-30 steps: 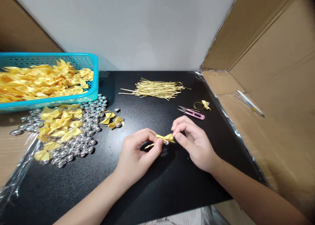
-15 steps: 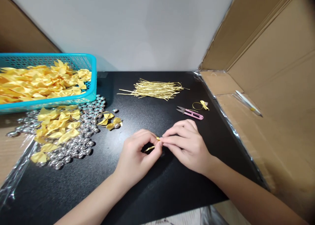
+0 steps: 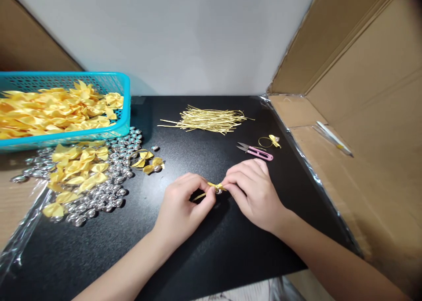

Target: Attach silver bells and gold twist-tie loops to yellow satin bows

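Both hands meet over the middle of the black table (image 3: pixel 204 257). My left hand (image 3: pixel 184 208) pinches a small yellow ribbon bow (image 3: pixel 216 187) with a gold wire tie poking out toward the left. My right hand (image 3: pixel 253 193) pinches the same bow from the right, fingers curled over it. Most of the bow is hidden between the fingertips. Pink thread snips (image 3: pixel 255 150) lie just beyond my right hand, and a finished bow on a gold loop (image 3: pixel 271 140) rests beside them.
A bundle of gold wire ties (image 3: pixel 207 118) lies at the back. A turquoise basket (image 3: pixel 127 103) full of yellow bows stands at the left, with loose bows (image 3: pixel 79 169) on silver bells (image 3: pixel 118 160) in front. Cardboard box (image 3: pixel 362 116) flaps rise at the right.
My right hand moved in against the left and covered the bow, then drew back slightly, so a bit of the bow shows again. The bow sits lower and closer to my left fingers.
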{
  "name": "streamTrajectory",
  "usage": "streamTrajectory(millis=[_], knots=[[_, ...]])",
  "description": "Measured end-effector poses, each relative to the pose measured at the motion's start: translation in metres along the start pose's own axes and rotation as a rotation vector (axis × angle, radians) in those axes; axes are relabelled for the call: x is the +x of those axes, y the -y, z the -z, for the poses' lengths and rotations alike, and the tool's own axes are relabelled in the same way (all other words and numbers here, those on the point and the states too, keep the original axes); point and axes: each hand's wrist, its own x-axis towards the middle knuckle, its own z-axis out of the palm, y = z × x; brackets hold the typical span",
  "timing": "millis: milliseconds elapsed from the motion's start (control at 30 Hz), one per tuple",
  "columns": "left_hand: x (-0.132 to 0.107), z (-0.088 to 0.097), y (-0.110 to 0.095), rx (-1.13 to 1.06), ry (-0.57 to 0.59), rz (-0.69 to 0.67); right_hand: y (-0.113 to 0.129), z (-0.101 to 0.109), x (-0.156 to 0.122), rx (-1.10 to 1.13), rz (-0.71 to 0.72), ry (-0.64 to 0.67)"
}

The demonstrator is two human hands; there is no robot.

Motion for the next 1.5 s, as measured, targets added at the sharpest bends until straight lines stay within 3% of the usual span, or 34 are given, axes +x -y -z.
streamTrajectory(millis=[133, 400, 667, 833, 1500], knots=[[-0.0003, 0.0003, -0.0007, 0.004, -0.001, -0.003, 0.0006, 0.001, 0.0008, 0.084, -0.026, 0.001], [-0.0005, -0.0003, -0.0026, -0.02, 0.0, -0.031, -0.0021, -0.0028, -0.0004, -0.007, 0.026, 0.007], [-0.0023, -0.0002, -0.0021, 0.017, 0.031, -0.052, 0.0034, -0.0009, 0.0018, 0.257, -0.203, 0.105], [-0.0019, 0.0001, -0.0013, 0.071, 0.037, -0.088, 0.0036, -0.0009, 0.0012, 0.313, -0.263, 0.141], [-0.0007, 0.0006, -0.0023, 0.072, 0.028, -0.078, 0.0051, -0.0053, -0.0013, 0.395, -0.245, 0.083]])
